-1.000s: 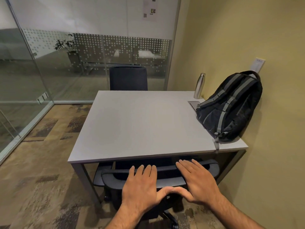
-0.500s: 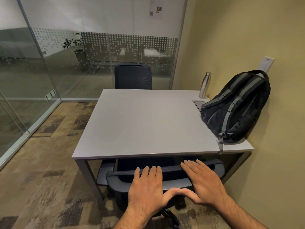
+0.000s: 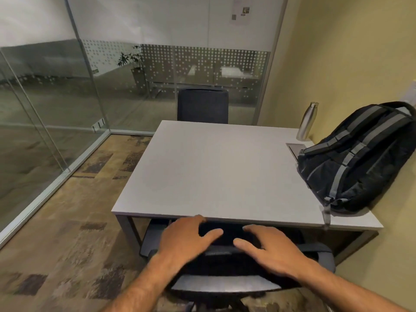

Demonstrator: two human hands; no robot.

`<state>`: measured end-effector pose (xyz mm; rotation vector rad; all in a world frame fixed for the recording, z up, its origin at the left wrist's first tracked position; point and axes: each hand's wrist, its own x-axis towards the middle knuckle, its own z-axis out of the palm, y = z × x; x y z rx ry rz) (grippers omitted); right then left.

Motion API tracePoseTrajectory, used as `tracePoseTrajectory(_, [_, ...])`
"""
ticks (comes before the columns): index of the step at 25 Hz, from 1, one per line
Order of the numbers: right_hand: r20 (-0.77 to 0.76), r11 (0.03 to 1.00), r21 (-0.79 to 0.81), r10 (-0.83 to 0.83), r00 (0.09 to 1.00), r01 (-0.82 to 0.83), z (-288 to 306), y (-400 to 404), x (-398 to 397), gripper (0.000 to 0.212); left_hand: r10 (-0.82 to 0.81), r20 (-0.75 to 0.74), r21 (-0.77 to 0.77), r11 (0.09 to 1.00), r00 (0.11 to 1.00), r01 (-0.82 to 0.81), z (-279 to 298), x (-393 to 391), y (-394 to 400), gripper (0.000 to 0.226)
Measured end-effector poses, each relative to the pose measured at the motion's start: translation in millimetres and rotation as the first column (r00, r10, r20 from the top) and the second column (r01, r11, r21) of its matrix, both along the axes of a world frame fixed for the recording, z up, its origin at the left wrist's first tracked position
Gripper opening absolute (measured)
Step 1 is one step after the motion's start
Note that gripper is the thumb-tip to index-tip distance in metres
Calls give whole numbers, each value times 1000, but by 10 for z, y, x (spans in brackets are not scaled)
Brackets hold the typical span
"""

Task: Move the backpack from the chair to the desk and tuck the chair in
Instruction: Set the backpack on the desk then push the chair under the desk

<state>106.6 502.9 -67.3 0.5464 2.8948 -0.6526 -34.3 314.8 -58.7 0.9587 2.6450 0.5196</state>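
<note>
The black backpack [image 3: 358, 163] with grey straps lies on the right side of the white desk [image 3: 213, 172], leaning against the yellow wall. The dark office chair [image 3: 225, 287] stands at the desk's near edge, its seat under the tabletop and its backrest just outside. My left hand [image 3: 186, 239] and my right hand [image 3: 270, 251] are flat over the top of the backrest, fingers spread, gripping nothing. Both are slightly blurred, so I cannot tell whether they touch it.
A steel bottle [image 3: 307, 121] stands at the desk's far right corner beside a cable hatch [image 3: 295, 149]. A second dark chair [image 3: 202, 105] faces me across the desk. Glass walls [image 3: 45, 131] close the left and far sides. Patterned carpet [image 3: 74, 221] lies to the left.
My hands have drawn apart, so the thumbs no longer meet, and they reach closer to the desk edge. The view has swung a little to the left. The backpack has stayed put.
</note>
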Motion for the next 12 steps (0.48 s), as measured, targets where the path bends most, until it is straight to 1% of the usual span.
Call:
tracePoseTrajectory(1, [36,998,-66,-1,999,4,-79,-7,-249,85,56,30,1,998,998,-56,-63,-250,-32,69])
tracePoseTrajectory(3, [158,984,-179,31,987,-2,-329,-62,-779,76,163,129,-6,986,978,-164,-317,-784,-142,58])
tracePoseTrajectory(5, [274,964,-266,69,959,7,-644,-151,-1290,70,264,248,-26,964,932,-266,-705,-1279,-305,44])
tracePoseTrajectory(6, [319,955,-295,80,945,19,-799,-205,-1507,69,309,301,-47,950,902,-309,-927,-1474,-395,41])
tracePoseTrajectory(8, [374,929,-363,66,925,80,-1157,-319,-1928,70,395,394,-89,915,830,-393,-1407,-1843,-570,41])
tracePoseTrajectory(10, [416,881,-434,8,909,191,-1500,-417,-2258,68,466,494,-114,872,735,-476,-1843,-2069,-717,40])
tracePoseTrajectory(11, [427,851,-465,-23,904,242,-1663,-460,-2376,69,490,540,-113,848,684,-518,-2012,-2134,-752,42])
tracePoseTrajectory(12, [438,816,-498,-54,897,292,-1867,-506,-2525,72,510,587,-107,818,629,-565,-2221,-2242,-768,52])
